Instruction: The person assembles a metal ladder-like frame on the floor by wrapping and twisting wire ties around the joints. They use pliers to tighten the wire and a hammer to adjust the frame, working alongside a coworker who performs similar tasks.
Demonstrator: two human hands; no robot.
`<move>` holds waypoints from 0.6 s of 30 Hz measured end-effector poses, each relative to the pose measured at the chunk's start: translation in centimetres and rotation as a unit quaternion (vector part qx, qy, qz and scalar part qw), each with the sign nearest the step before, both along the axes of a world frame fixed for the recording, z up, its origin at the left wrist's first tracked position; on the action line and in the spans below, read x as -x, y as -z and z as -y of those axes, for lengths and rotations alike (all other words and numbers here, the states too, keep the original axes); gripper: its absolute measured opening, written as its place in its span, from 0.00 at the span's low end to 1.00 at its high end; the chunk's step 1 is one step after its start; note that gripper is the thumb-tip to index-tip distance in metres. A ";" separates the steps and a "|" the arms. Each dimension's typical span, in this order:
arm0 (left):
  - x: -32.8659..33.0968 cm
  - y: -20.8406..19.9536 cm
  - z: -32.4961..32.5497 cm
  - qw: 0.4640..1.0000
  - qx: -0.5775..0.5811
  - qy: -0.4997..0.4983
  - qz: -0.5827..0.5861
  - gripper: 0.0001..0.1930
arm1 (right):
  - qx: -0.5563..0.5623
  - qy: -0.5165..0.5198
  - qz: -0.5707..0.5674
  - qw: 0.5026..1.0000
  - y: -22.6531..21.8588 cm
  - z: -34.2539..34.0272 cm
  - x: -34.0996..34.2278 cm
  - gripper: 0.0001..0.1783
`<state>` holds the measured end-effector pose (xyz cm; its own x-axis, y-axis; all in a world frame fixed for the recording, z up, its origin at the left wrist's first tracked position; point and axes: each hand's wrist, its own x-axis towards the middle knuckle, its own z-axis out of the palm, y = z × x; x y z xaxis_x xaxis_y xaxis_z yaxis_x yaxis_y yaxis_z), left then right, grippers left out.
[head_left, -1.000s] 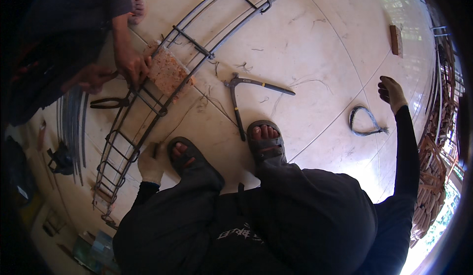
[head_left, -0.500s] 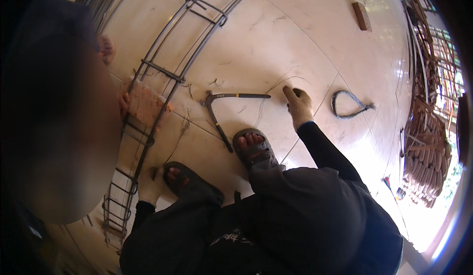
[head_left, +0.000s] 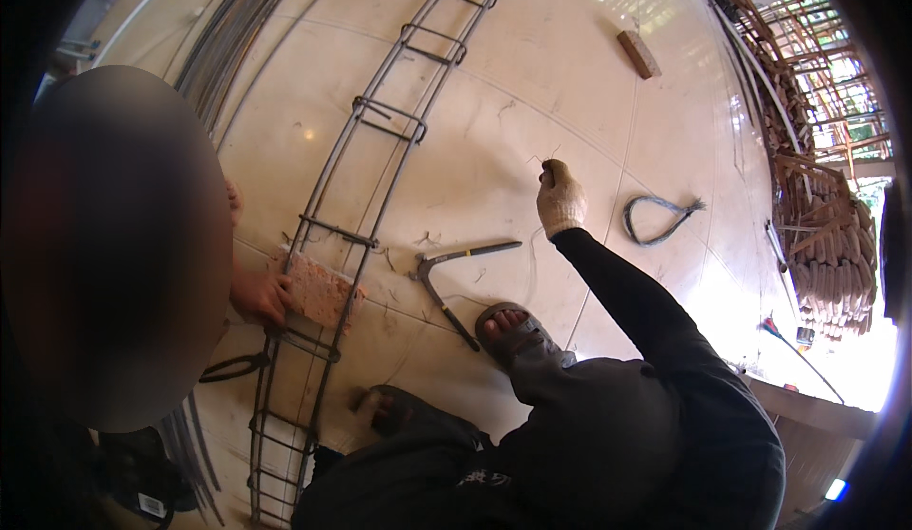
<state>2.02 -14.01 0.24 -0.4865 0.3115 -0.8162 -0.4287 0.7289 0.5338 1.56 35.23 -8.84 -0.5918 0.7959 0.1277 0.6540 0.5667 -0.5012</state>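
My right hand, in a pale work glove, is raised above the tiled floor, its fingers pinched on a thin piece of tie wire. Down by the near part of a long rebar cage, my gloved left hand is dim and blurred beside my left foot; its fingers cannot be made out. End-cutting pincers lie on the floor between the cage and my right foot, handles spread. To the right of my right hand rests a looped bundle of tie wire.
A co-worker's hand touches the cage at the left, above a reddish brick block. Dark-handled pliers sit near it. Long bars lie at the far left. A brick lies far right; stacked wood stands beyond.
My right hand has closed and lifted with a thin wire. The view has shifted, showing more of the cage and the co-worker's hand. The pincers remain on the floor.
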 end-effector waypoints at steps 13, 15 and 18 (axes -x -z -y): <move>-0.1 7.5 -15.4 0.945 -0.315 -0.034 -0.083 0.24 | 0.093 -0.173 -0.160 0.967 -36.6 -5.9 4.9 0.19; 0.0 8.5 -19.9 0.837 -0.417 -0.312 0.168 0.24 | -0.277 -0.268 -0.080 0.919 -41.9 -8.5 7.5 0.22; 1.9 9.1 -22.7 0.859 -0.446 -0.244 0.053 0.22 | -0.591 -0.290 0.040 0.751 -47.8 -11.9 11.1 0.20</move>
<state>0.11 8.72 -8.91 -0.6751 0.6162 -0.4057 -0.6472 -0.2307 0.7266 -9.51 47.17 39.00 -0.8388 -0.2405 0.4885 0.1271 0.7859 0.6051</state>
